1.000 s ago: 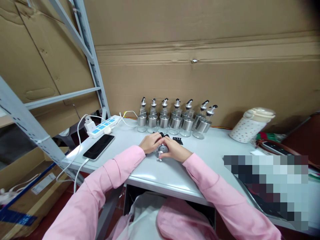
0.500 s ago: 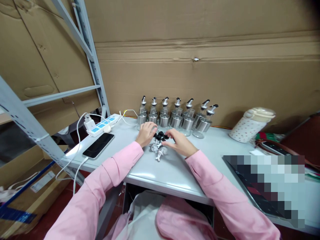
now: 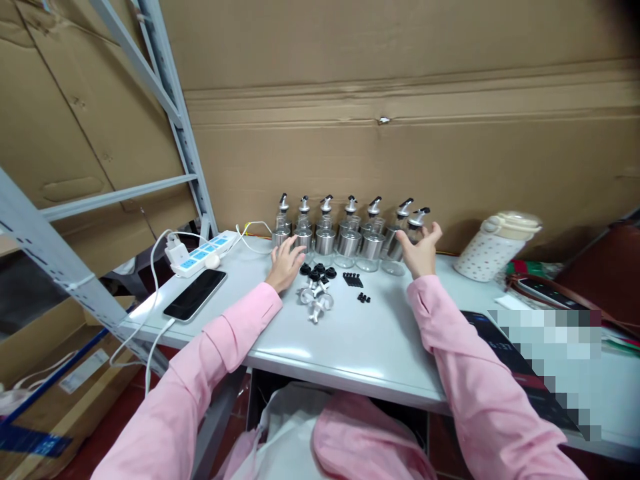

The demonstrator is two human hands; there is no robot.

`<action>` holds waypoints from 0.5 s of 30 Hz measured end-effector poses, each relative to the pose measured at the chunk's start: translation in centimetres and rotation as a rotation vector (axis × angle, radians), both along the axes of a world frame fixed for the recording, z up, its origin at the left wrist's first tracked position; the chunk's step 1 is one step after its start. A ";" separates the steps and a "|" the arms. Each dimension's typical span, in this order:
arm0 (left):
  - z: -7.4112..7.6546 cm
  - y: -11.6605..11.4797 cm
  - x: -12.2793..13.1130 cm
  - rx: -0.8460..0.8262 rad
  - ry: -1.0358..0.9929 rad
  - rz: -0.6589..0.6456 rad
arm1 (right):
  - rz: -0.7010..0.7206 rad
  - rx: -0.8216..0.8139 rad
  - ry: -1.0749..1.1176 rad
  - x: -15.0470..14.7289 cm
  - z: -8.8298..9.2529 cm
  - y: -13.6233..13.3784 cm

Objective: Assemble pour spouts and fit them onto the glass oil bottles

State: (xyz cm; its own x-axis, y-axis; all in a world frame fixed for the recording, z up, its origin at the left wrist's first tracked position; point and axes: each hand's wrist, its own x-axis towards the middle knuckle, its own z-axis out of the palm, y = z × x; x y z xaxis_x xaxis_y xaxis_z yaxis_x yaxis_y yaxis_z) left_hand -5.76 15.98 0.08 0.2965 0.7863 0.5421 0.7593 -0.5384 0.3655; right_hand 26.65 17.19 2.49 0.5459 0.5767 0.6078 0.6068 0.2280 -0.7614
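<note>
My left hand (image 3: 286, 265) is open, fingers spread, just left of a small pile of black round stoppers (image 3: 317, 270) and clear-white plastic spout parts (image 3: 316, 299). My right hand (image 3: 421, 252) is raised at the right end of a row of glass-and-steel oil bottles (image 3: 371, 243). Its thumb and fingers are apart around the rightmost bottle (image 3: 395, 252), whose silver pour spout (image 3: 417, 217) has a black flip lid. Whether they touch it I cannot tell. Small black strips (image 3: 353, 279) and tiny black caps (image 3: 364, 298) lie between the pile and my right hand.
A phone (image 3: 196, 295) and a white power strip (image 3: 205, 253) with cables occupy the left side. At the right stand a dotted tumbler (image 3: 495, 247) and a dark tablet-like device (image 3: 520, 373), partly blurred out. Cardboard (image 3: 400, 160) closes off the back; a metal shelf post (image 3: 180, 120) rises at left.
My right hand has moved right and away from the pile to the last bottle, uncovering the black strips and caps. The left hand has shifted slightly left of the stoppers.
</note>
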 end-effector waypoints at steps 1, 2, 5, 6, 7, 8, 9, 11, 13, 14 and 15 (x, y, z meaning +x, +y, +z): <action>0.0 0.0 0.0 -0.006 0.001 -0.004 | 0.009 -0.037 0.041 0.0 0.0 0.2; 0.1 0.0 0.0 -0.012 0.001 -0.006 | 0.007 -0.061 0.074 0.0 0.0 0.4; 0.1 -0.1 0.0 -0.024 -0.001 -0.004 | -0.037 -0.055 0.078 0.0 0.3 0.9; 0.1 -0.2 0.0 -0.029 -0.002 -0.004 | -0.056 -0.042 0.067 0.1 0.3 1.1; 0.1 -0.2 0.0 -0.033 -0.001 -0.005 | -0.072 -0.023 0.048 0.2 0.3 1.2; 0.1 -0.3 0.0 -0.036 -0.001 -0.005 | -0.084 -0.001 0.024 0.3 0.3 1.2; 0.1 -0.3 0.0 -0.036 -0.002 -0.005 | -0.090 0.022 -0.007 0.4 0.2 1.2; 0.1 -0.3 0.1 -0.015 -0.011 0.001 | -0.089 0.055 -0.068 0.4 0.1 0.9; 0.1 -0.4 0.1 0.029 -0.040 0.021 | -0.092 0.072 -0.096 0.2 0.2 0.4; 0.2 -0.4 0.2 0.057 -0.064 0.032 | -0.097 0.083 -0.097 -0.1 0.4 0.0; 0.2 -0.6 0.3 0.085 -0.091 0.041 | -0.104 0.102 -0.098 -0.3 0.6 -0.4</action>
